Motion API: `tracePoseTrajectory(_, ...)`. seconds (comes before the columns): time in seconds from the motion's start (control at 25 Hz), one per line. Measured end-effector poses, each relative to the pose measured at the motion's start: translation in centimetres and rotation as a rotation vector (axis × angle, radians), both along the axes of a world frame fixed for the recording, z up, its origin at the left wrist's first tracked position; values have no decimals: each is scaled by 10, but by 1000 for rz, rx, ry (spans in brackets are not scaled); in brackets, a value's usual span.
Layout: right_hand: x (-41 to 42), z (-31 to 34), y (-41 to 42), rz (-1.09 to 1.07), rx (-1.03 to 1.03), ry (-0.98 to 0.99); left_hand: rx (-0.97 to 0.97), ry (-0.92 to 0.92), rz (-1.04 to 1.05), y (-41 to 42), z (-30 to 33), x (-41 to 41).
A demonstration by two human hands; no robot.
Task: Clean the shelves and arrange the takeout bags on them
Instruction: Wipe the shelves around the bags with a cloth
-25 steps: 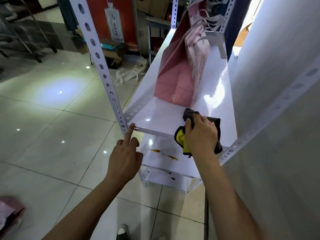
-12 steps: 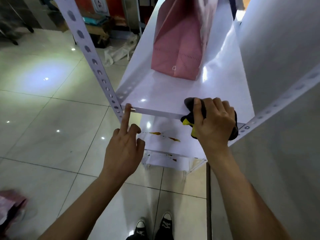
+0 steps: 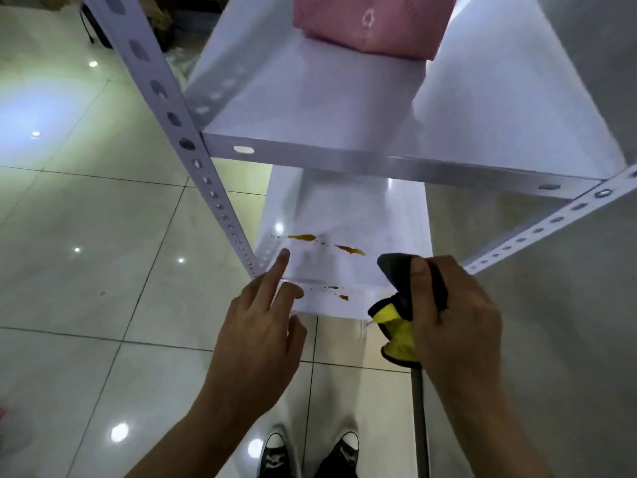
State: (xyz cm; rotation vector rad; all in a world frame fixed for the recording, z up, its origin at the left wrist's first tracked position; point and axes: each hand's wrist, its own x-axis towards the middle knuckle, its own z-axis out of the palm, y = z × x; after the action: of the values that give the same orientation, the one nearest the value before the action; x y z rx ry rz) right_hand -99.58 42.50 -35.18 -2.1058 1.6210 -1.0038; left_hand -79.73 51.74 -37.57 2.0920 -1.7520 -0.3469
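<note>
A white metal rack holds an upper shelf point(image 3: 310, 108) with a pink takeout bag point(image 3: 368, 25) standing at its back. Below it, a lower shelf point(image 3: 344, 215) carries brown-orange stains point(image 3: 303, 238) near its front edge. My right hand point(image 3: 455, 315) grips a grey and yellow cloth point(image 3: 396, 326) at the front right corner of the lower shelf. My left hand point(image 3: 258, 332) holds nothing; its forefinger rests on the lower shelf's front left corner beside the stains.
A perforated white upright point(image 3: 179, 129) runs down the left front of the rack, and another rail point(image 3: 551, 222) slants at the right. A grey wall stands close on the right. Glossy floor tiles point(image 3: 86, 253) spread to the left. My shoes point(image 3: 306, 453) stand below the rack.
Both hands have dropped from the upper shelf to the lower, stained shelf. The cloth came off the upper shelf with my right hand. The view has tilted downward.
</note>
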Motion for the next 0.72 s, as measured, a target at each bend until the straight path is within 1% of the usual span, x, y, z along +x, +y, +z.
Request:
tracePoseTrajectory(0.12, 10, -42, -10, -70, 156, -21, 71, 15, -37, 1, -41, -2)
tracePoseTrajectory(0.24, 24, -76, -37, -45, 249, 31, 146, 22, -70, -6, -77, -4)
tracePoseTrajectory(0.32, 28, -94, -62, -36, 236, 38, 191, 3, -69, -12, -99, -2)
tracePoseTrajectory(0.48, 37, -118, -115, -72, 52, 98, 174, -23, -32, -21, -132, 3)
tracePoseTrajectory(0.52, 41, -126, -124, -47, 23, 114, 156, -38, -30, -26, -138, 4)
tracePoseTrajectory(0.56, 44, -137, -130, 17, 28, 172, 146, -53, -31, -33, -144, 5)
tracePoseTrajectory(0.6, 45, -152, -129, 101, 81, 264, 154, -68, -32, -39, -149, 6)
tracePoseTrajectory(0.64, 46, -169, -125, 176, 175, 333, 183, -83, -33, -45, -155, 8)
tracePoseTrajectory(0.68, 45, -183, -119, 214, 262, 360, 212, -106, -31, -50, -160, 11)
tracePoseTrajectory(0.72, 40, -195, -114, 213, 294, 351, 231, -135, -31, -55, -163, 15)
